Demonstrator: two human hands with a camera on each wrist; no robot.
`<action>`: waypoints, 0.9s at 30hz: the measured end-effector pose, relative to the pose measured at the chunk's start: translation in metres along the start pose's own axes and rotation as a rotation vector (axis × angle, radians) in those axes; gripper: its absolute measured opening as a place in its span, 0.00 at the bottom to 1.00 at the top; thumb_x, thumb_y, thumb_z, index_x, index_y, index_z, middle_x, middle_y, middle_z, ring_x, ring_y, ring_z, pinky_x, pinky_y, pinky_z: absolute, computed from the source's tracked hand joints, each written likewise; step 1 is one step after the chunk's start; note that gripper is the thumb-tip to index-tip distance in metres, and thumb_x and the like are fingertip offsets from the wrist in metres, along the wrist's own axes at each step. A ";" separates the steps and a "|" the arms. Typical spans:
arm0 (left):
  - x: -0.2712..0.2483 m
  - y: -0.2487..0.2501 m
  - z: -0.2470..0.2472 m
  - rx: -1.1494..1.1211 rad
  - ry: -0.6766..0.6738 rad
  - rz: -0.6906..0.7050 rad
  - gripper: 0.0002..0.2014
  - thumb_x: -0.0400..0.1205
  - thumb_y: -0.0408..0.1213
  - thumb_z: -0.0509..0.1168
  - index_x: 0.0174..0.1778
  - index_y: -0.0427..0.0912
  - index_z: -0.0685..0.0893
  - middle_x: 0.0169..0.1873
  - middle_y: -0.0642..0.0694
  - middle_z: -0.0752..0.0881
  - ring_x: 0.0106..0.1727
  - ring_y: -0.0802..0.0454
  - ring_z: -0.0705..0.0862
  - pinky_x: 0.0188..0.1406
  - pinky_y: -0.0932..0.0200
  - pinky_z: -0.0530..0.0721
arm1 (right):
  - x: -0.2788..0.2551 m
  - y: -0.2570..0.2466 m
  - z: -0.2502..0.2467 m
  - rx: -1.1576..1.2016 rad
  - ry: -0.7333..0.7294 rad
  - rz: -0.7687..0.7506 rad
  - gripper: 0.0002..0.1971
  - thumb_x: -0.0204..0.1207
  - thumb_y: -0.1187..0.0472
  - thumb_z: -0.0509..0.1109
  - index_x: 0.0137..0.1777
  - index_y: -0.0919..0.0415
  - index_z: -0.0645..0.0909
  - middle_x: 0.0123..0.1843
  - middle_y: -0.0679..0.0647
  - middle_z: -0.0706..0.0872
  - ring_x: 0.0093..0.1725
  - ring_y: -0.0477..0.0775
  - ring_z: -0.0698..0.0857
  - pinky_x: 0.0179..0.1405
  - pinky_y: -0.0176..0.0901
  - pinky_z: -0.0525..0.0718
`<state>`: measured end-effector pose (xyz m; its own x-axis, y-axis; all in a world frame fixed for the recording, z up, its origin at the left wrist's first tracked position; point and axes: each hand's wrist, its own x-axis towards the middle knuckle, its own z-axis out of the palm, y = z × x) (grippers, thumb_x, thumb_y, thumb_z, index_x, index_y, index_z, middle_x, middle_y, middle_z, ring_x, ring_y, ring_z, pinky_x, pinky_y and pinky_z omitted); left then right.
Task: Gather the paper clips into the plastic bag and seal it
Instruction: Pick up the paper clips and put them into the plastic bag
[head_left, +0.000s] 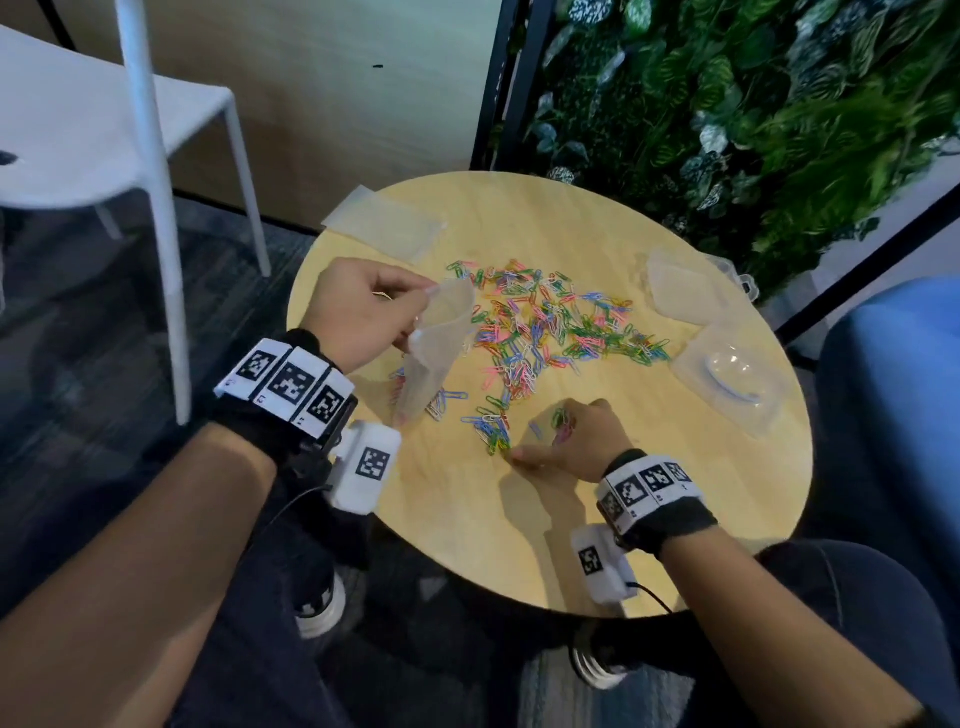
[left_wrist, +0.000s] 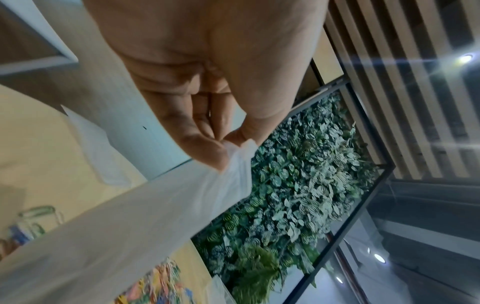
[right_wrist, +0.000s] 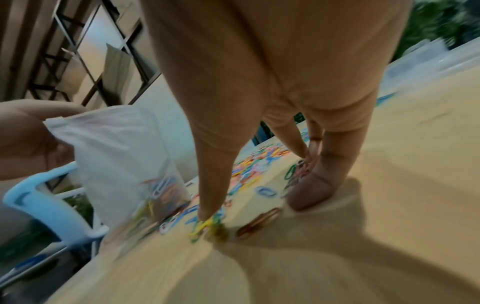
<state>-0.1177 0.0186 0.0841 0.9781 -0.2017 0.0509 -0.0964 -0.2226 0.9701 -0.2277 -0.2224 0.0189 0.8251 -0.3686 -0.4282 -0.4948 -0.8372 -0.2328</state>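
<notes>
The left hand (head_left: 358, 312) pinches the plastic bag (head_left: 434, 348) by its rim, mouth open beside the paper clips (head_left: 550, 327) on the surface (head_left: 597, 499). The right hand (head_left: 576, 441) closes its grip on several clips.
</notes>
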 end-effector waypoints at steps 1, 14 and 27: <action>-0.001 0.000 -0.006 -0.003 0.032 0.010 0.05 0.79 0.31 0.71 0.45 0.42 0.93 0.31 0.39 0.88 0.21 0.59 0.81 0.23 0.62 0.85 | 0.003 -0.011 0.004 -0.009 0.008 -0.023 0.49 0.54 0.27 0.77 0.68 0.62 0.74 0.60 0.57 0.70 0.50 0.57 0.75 0.54 0.47 0.79; 0.022 -0.017 -0.044 0.141 0.175 -0.018 0.05 0.79 0.37 0.72 0.46 0.44 0.93 0.30 0.45 0.90 0.27 0.51 0.88 0.35 0.52 0.92 | 0.008 -0.052 0.027 -0.051 0.227 -0.265 0.11 0.77 0.58 0.71 0.57 0.59 0.88 0.55 0.59 0.81 0.52 0.60 0.83 0.48 0.41 0.77; 0.018 -0.043 0.037 0.087 -0.177 -0.253 0.07 0.80 0.27 0.69 0.51 0.36 0.90 0.30 0.38 0.90 0.29 0.44 0.90 0.34 0.53 0.91 | 0.037 -0.002 -0.039 1.139 -0.125 0.084 0.03 0.75 0.71 0.73 0.46 0.71 0.87 0.53 0.69 0.89 0.43 0.57 0.89 0.43 0.37 0.91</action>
<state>-0.1031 -0.0103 0.0345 0.9265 -0.2906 -0.2391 0.1234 -0.3657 0.9225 -0.1851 -0.2498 0.0372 0.7768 -0.3099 -0.5482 -0.5585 0.0631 -0.8271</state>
